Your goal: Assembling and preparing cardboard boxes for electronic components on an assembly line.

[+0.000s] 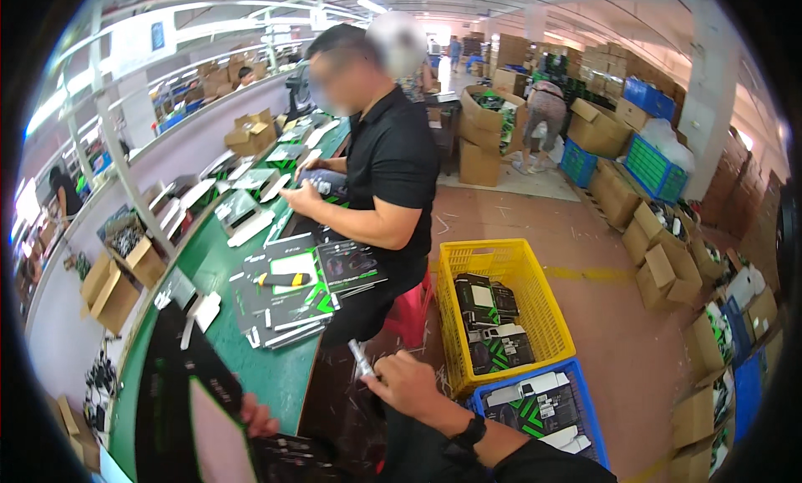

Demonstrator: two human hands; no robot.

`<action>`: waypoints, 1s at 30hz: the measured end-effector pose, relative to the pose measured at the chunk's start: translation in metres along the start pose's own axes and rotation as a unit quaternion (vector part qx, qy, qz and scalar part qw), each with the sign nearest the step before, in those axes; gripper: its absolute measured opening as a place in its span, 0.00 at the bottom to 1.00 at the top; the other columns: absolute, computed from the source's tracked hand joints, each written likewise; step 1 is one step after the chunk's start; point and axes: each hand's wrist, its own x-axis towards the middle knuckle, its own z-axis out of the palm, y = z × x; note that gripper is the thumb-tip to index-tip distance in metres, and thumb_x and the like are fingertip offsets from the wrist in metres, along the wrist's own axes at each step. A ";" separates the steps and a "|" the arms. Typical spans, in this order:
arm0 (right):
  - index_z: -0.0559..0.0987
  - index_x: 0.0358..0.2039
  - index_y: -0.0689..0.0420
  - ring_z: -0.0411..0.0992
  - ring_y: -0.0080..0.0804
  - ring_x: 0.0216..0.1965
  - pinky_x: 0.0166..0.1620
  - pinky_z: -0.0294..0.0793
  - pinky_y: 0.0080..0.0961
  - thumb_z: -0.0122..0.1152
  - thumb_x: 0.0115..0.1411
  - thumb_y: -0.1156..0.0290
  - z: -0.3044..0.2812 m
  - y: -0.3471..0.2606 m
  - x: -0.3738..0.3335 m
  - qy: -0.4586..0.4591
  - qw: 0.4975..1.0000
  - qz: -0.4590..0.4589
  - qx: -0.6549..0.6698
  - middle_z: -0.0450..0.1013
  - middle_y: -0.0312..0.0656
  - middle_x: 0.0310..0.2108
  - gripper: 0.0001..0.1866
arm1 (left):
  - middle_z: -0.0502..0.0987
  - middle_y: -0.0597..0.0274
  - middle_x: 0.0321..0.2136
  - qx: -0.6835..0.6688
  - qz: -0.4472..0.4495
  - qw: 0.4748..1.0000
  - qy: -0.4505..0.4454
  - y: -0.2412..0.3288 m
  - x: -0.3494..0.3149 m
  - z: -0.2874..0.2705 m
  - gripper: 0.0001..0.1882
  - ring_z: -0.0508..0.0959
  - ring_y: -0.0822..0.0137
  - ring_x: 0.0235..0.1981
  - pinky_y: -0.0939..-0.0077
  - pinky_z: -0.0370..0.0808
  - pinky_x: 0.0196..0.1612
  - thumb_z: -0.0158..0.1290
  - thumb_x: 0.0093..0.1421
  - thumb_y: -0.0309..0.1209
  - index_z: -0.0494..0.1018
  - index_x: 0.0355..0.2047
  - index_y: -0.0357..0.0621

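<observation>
My left hand [261, 416] grips the right edge of a large black printed cardboard box blank [171, 399]. The blank has a pale panel edged in green and stands tilted over the near end of the bench. In my right hand [408, 381], to the right of the blank, is a slim silver tool [361, 358], pinched with its tip pointing up and away; its exact kind I cannot make out. Beyond my hands lies a stack of flat black and green box blanks [284, 308], topped by a yellow-and-black handled tool [284, 279].
A seated co-worker [388, 157] in black handles a piece at the green bench [242, 257]. To my right, a yellow crate [547, 316] and a blue crate [591, 416] hold black-green boxes. Cardboard cartons [668, 274] line the right side. A red stool [408, 312] supports the co-worker.
</observation>
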 end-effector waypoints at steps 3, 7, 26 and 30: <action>0.72 0.45 0.55 0.73 0.45 0.46 0.37 0.80 0.44 0.73 0.50 0.45 0.013 -0.004 -0.018 -0.247 0.966 0.061 -0.035 0.73 0.43 0.37 0.32 | 0.74 0.58 0.32 0.155 0.017 0.984 0.088 0.055 -0.018 0.031 0.14 0.73 0.68 0.35 0.77 0.68 0.44 0.52 0.71 0.37 0.66 0.45 0.40; 0.70 0.48 0.59 0.78 0.52 0.41 0.37 0.80 0.46 0.71 0.52 0.68 0.050 -0.001 -0.059 -0.372 0.928 0.002 0.016 0.72 0.50 0.39 0.26 | 0.77 0.55 0.36 0.564 0.229 0.630 0.482 0.041 0.006 0.076 0.18 0.76 0.70 0.41 0.78 0.70 0.49 0.50 0.71 0.31 0.63 0.56 0.36; 0.78 0.36 0.57 0.74 0.42 0.38 0.37 0.77 0.36 0.71 0.56 0.49 -0.049 -0.055 -0.008 -0.202 0.942 -0.165 0.213 0.72 0.40 0.35 0.23 | 0.82 0.45 0.40 0.906 -0.071 0.343 0.237 -0.088 0.060 0.124 0.25 0.82 0.42 0.36 0.56 0.79 0.36 0.58 0.64 0.28 0.68 0.61 0.40; 0.77 0.32 0.57 0.74 0.41 0.38 0.35 0.77 0.35 0.71 0.55 0.48 -0.052 -0.047 -0.009 -0.157 0.959 -0.096 0.214 0.72 0.39 0.34 0.23 | 0.80 0.43 0.41 0.886 -0.098 0.382 0.244 -0.082 0.058 0.124 0.28 0.81 0.41 0.38 0.56 0.78 0.40 0.59 0.64 0.30 0.66 0.63 0.39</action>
